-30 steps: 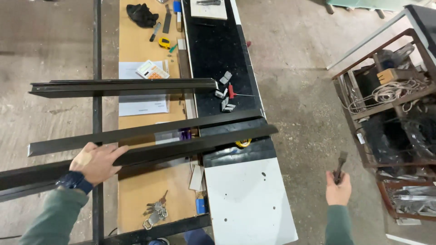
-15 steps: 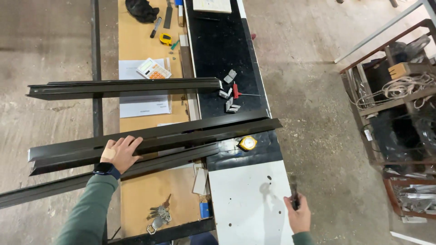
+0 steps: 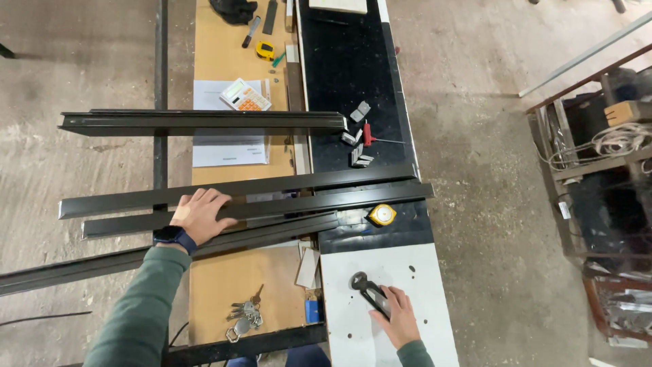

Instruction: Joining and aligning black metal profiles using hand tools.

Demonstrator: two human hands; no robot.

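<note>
On the far left we see long dark metal profiles [image 3: 238, 190] lying across the workbench [image 3: 231, 285], their ends hanging out over the concrete floor [image 3: 61, 61]. Our left hand [image 3: 202, 216] lies flat on top of them, fingers spread and open, palm pressing down on the middle bars; a dark watch [image 3: 174, 238] sits on the wrist above a green sleeve [image 3: 139, 312]. Farther back, a separate dark profile [image 3: 204, 122] lies on its own across the bench, partly covering a sheet of paper [image 3: 227, 149] with a calculator [image 3: 242, 94] just beyond it. Near the front edge of the brown board lies a bunch of keys [image 3: 243, 318]. Moving right, a yellow tape measure [image 3: 382, 215] sits on the black surface just beside the ends of the profiles, and small grey metal brackets [image 3: 358, 146] lie farther back with a red-handled tool [image 3: 372, 138] among them. On the white panel [image 3: 421, 272], our right hand [image 3: 397, 317] is closed around the handles of black pincers [image 3: 370, 291], whose head rests on the panel pointing away from us. At the far right stands a rusty metal rack [image 3: 598, 163] holding coiled cable.
</note>
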